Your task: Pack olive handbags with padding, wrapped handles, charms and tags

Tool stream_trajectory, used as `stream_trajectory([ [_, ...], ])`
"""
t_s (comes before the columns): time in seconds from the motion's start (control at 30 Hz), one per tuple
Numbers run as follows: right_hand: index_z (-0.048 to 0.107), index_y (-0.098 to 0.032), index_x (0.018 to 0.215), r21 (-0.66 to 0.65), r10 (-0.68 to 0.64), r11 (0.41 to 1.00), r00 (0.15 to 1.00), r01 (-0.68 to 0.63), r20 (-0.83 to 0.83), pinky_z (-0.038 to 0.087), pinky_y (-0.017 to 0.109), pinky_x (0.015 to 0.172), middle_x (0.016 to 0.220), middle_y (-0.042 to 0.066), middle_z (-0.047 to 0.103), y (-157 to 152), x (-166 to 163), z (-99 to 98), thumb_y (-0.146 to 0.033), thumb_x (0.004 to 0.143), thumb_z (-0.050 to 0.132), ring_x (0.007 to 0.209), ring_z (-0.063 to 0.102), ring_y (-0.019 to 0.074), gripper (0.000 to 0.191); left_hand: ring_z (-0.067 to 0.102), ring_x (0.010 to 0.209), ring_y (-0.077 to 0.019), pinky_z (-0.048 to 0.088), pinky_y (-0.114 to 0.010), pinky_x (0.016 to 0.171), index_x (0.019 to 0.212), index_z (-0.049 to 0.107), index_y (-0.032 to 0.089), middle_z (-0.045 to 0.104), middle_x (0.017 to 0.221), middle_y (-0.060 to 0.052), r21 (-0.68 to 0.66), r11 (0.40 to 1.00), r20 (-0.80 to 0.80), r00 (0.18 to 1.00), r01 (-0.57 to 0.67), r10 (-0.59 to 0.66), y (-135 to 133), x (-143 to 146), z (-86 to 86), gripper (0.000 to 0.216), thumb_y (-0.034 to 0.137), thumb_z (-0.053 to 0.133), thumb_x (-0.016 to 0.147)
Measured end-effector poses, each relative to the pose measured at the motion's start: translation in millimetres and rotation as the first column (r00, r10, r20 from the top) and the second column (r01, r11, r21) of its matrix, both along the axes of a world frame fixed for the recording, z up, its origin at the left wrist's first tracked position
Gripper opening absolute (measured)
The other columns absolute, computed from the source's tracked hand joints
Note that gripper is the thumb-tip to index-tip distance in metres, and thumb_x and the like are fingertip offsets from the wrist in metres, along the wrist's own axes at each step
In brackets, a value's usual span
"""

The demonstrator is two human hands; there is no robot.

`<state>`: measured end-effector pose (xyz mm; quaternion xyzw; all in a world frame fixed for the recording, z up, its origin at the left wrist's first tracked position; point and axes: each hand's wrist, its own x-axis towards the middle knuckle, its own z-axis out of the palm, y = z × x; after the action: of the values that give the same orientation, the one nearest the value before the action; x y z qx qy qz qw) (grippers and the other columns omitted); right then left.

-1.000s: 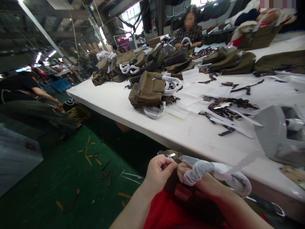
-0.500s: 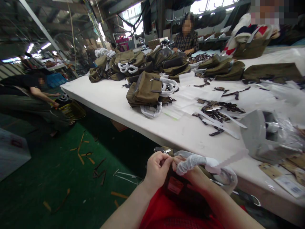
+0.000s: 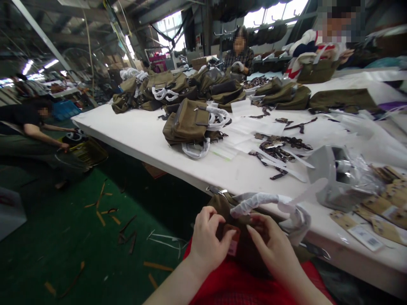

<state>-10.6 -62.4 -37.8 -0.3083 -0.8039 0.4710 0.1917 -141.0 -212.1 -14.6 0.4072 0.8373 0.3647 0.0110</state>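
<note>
An olive handbag rests upright against my lap at the table edge. White wrapping covers its handle, and a metal zipper pull shows at its top left. My left hand is at the left of the bag's front, thumb apart from the bent fingers. Beside its thumb a small orange-and-pink tag lies against the dark bag. Across from it, my right hand is below the wrapped handle, thumb and fingers apart. Whether the fingertips touch the fabric, I cannot tell.
On the white table lie another olive bag, a pile of bags behind it, dark straps, a grey tape dispenser and cardboard tags. Two people work across the table; another bends over a yellow basket at left.
My hands were pinched together at the bag's top; now they have parted, fingers spread. The bag's front and tag show more. A co-worker's hand across the table has risen.
</note>
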Motion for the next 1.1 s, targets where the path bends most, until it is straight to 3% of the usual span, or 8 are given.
stream_trajectory([
  [0.23,0.061,-0.023,0.118,0.176,0.146,0.968,0.971,-0.180,0.191,0.052,0.039,0.079,0.101,0.007,0.065,-10,2,7.8,-0.034,0.088,0.054,0.084,0.064,0.0221,0.032,0.060,0.097,-0.0219,0.054,-0.040,0.086,0.111,0.051,0.020,0.053,0.112,-0.009,0.093,0.992,0.076,0.994,-0.081,0.074,-5,9,-11.8,0.040,0.020,0.070,0.076],
  [0.4,0.071,-0.026,0.095,0.147,0.383,0.896,0.897,-0.419,0.220,0.048,0.032,0.081,0.096,0.003,0.063,-25,6,25.9,-0.022,0.088,0.055,0.090,0.061,0.0189,0.018,0.065,0.082,-0.0208,0.056,-0.039,0.076,0.110,0.049,0.017,0.062,0.096,-0.007,0.022,0.988,0.385,0.913,-0.155,0.135,-18,10,-25.0,0.041,0.036,0.069,0.080],
  [0.53,0.070,-0.022,0.087,0.144,0.428,0.874,0.876,-0.464,0.225,0.045,0.027,0.079,0.092,0.002,0.063,-29,11,30.1,-0.020,0.086,0.058,0.089,0.060,0.0166,0.012,0.066,0.073,-0.0195,0.055,-0.033,0.070,0.103,0.053,0.017,0.067,0.082,-0.004,0.032,0.999,0.632,0.775,-0.043,0.013,-23,13,-29.7,0.036,0.040,0.069,0.080],
  [0.63,0.070,-0.022,0.088,0.172,0.412,0.875,0.883,-0.452,0.224,0.044,0.026,0.077,0.091,0.002,0.065,-28,18,29.7,-0.024,0.088,0.058,0.088,0.060,0.0161,0.012,0.065,0.070,-0.0181,0.053,-0.030,0.067,0.087,0.060,0.017,0.068,0.079,-0.004,0.009,0.990,0.670,0.734,0.141,-0.111,-22,16,-30.8,0.023,0.038,0.066,0.083],
  [0.73,0.071,-0.023,0.093,0.157,0.395,0.886,0.887,-0.437,0.240,0.044,0.025,0.076,0.090,0.001,0.068,-28,29,29.5,-0.024,0.086,0.060,0.085,0.062,0.0159,0.013,0.064,0.068,-0.0180,0.052,-0.030,0.065,0.085,0.062,0.018,0.068,0.077,-0.003,-0.030,0.984,0.586,0.800,0.176,-0.126,-22,15,-35.5,0.024,0.041,0.063,0.085],
  [0.93,0.074,-0.023,0.081,0.062,0.388,0.904,0.872,-0.423,0.298,0.042,0.024,0.070,0.080,0.000,0.072,-25,73,16.4,-0.023,0.085,0.059,0.076,0.064,0.0151,0.015,0.066,0.080,-0.0209,0.057,-0.035,0.071,0.111,0.056,0.019,0.067,0.097,-0.007,0.183,0.977,0.229,0.971,-0.113,0.069,-21,0,-31.5,0.038,0.046,0.062,0.086],
  [1.0,0.072,-0.022,0.077,0.033,0.305,0.943,0.897,-0.332,0.319,0.041,0.024,0.068,0.078,0.000,0.071,-20,88,7.6,-0.024,0.086,0.058,0.073,0.063,0.0148,0.016,0.065,0.096,-0.0239,0.055,-0.040,0.085,0.115,0.055,0.020,0.064,0.111,-0.010,0.262,0.964,-0.016,0.999,-0.043,0.049,-13,-2,-18.7,0.034,0.038,0.063,0.087],
  [1.1,0.065,-0.019,0.068,0.054,0.118,0.987,0.911,-0.152,0.396,0.038,0.027,0.063,0.074,0.002,0.068,-9,106,-3.4,-0.030,0.088,0.056,0.068,0.059,0.0158,0.024,0.060,0.114,-0.0268,0.049,-0.045,0.099,0.119,0.053,0.021,0.062,0.120,-0.012,0.260,0.955,-0.309,0.949,0.146,-0.061,7,-2,0.1,0.036,0.032,0.064,0.087],
])
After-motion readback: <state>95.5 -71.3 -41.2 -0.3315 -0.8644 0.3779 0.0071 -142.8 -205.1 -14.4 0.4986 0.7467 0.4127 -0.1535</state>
